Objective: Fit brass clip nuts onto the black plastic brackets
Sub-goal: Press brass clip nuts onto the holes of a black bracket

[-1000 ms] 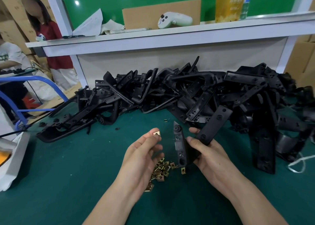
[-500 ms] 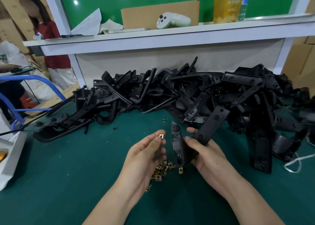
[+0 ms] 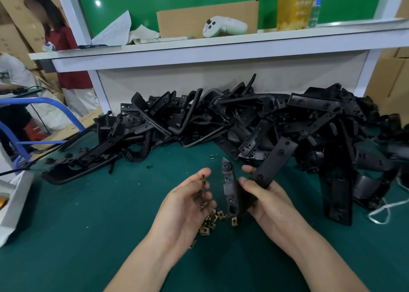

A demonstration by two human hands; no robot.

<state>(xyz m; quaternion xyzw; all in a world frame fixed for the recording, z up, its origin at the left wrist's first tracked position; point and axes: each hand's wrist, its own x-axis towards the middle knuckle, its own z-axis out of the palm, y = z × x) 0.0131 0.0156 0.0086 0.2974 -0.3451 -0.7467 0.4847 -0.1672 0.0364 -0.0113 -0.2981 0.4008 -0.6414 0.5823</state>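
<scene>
the left hand point(image 3: 183, 203) pinched one brass clip nut point(image 3: 203, 178) at nine o'clock of the black bracket point(image 3: 230, 187), which the right hand point(image 3: 265, 198) gripped upright above the loose nuts point(image 3: 209, 223) at six o'clock. it would likely seat best with its open mouth square to the bracket's edge, pushed until the holes lined up. the label on the yellow bottle point(image 3: 296, 4) at one o'clock was too blurred to read.

One black plastic bracket point(image 3: 230, 187) stands nearly upright in the right hand point(image 3: 267, 201), its ribbed, holed face turned left. A brass clip nut point(image 3: 203, 178) (small, seen edge-on) is pinched in the left hand point(image 3: 186, 205), near the bracket but apart. Loose clip nuts point(image 3: 210, 222) lie heaped below; piled brackets point(image 3: 254, 119) sprawl behind.
</scene>
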